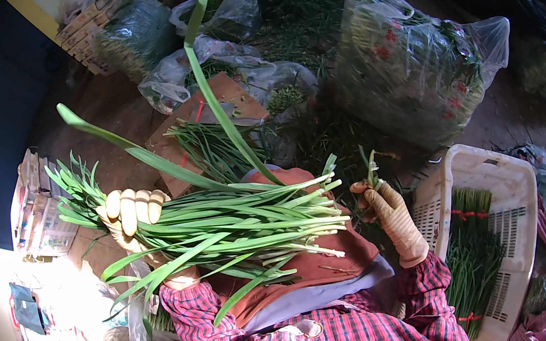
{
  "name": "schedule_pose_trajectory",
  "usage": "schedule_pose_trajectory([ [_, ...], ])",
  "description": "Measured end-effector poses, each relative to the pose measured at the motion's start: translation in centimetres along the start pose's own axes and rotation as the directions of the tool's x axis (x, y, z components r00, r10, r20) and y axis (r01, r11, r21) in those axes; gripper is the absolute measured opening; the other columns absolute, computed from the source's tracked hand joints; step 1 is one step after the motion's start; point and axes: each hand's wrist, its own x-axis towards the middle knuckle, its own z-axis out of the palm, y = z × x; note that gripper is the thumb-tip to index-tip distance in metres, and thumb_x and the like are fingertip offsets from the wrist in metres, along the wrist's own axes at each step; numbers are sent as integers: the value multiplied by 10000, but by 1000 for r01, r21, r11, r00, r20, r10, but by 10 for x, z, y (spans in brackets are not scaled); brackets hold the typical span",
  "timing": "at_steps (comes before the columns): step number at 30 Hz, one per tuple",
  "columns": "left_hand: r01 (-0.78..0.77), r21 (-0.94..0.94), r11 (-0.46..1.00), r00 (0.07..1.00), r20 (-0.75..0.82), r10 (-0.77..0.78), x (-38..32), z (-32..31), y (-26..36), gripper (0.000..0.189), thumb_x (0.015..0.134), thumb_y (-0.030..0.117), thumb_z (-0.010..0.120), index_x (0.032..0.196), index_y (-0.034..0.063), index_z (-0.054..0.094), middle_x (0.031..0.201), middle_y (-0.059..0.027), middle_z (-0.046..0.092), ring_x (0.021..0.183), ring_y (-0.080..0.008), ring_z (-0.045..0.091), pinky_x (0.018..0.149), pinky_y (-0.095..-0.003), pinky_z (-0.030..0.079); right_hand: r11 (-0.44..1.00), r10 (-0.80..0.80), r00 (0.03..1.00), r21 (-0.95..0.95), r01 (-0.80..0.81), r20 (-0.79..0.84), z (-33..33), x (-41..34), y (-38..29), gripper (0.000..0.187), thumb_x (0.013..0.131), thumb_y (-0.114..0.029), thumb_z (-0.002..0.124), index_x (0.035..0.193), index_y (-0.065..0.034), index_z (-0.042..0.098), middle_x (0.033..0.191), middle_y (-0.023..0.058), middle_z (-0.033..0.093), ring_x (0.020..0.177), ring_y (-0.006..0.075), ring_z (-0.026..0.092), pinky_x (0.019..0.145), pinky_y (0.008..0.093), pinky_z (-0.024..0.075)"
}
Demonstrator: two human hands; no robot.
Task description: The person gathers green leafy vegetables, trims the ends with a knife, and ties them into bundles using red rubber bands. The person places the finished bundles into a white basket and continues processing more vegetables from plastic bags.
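Observation:
My left hand (pixel 136 213), in a pale work glove, grips a thick bundle of garlic chives (pixel 243 218) across my lap. The leaf tips stick out to the left of the fist and the pale cut ends point right. Two long leaves (pixel 207 74) stand up out of the bundle. My right hand (pixel 386 211), gloved too, is apart from the stalk ends and pinches a small scrap of stalk (pixel 372 168) between its fingertips. A reddish-brown cloth (pixel 310 271) covers my lap under the bundle.
A white plastic crate (pixel 496 162) at right holds chive bundles tied with red bands (pixel 470 317). Ahead, more chives (pixel 218 144) lie on a brown board (pixel 166 139). Beyond are a large filled plastic bag (pixel 406 63) and loose greens (pixel 302 16). Stacked crates (pixel 38 213) stand left.

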Motion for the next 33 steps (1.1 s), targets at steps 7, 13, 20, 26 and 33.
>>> schedule_pose_trajectory([
  [7, 70, 0, 998, 995, 69, -70, 2, -4, 1, 284, 1056, 364, 519, 851, 171, 553, 634, 59, 573, 580, -115, 479, 594, -305, 431, 932, -128, 946, 362, 12, 298, 46, -6, -14, 281, 964, -113, 692, 1217, 0, 644, 1108, 47, 698, 1040, 142, 635, 954, 290, 493],
  [13, 95, -2, 995, 973, 209, -93, 9, -13, 11, 216, 1039, 277, 526, 892, 134, 595, 700, 29, 617, 605, -109, 544, 630, -264, 473, 681, -426, 844, 730, 63, 324, 9, -5, -16, 332, 924, -360, 737, 953, -50, 623, 978, 60, 655, 990, 217, 641, 932, 348, 500],
  [20, 104, -12, 994, 971, 216, -99, 9, -12, 0, 235, 1048, 292, 511, 902, 127, 592, 701, 17, 617, 618, -119, 558, 637, -268, 484, 904, -271, 924, 401, 148, 269, 41, -9, -23, 481, 940, -425, 704, 1165, -1, 674, 1206, 134, 675, 1182, 231, 612, 1040, 393, 467],
  [26, 29, -94, 995, 949, 316, 2, 5, -23, 15, 234, 1052, 283, 481, 951, 109, 601, 725, -8, 635, 623, -128, 585, 678, -279, 504, 761, -315, 927, 638, 118, 204, 12, -21, -8, 310, 974, -364, 672, 920, -59, 653, 706, 29, 594, 643, 158, 575, 792, 390, 516],
  [33, 146, -234, 961, 831, 557, 10, 18, -35, 23, 205, 1012, 256, 490, 948, 92, 596, 752, -34, 653, 616, -142, 614, 679, -292, 517, 236, 63, 997, -971, 30, 46, -56, 5, 21, 318, 986, -123, 635, 1297, -57, 643, 1231, 53, 678, 957, 171, 683, 787, 278, 559],
])
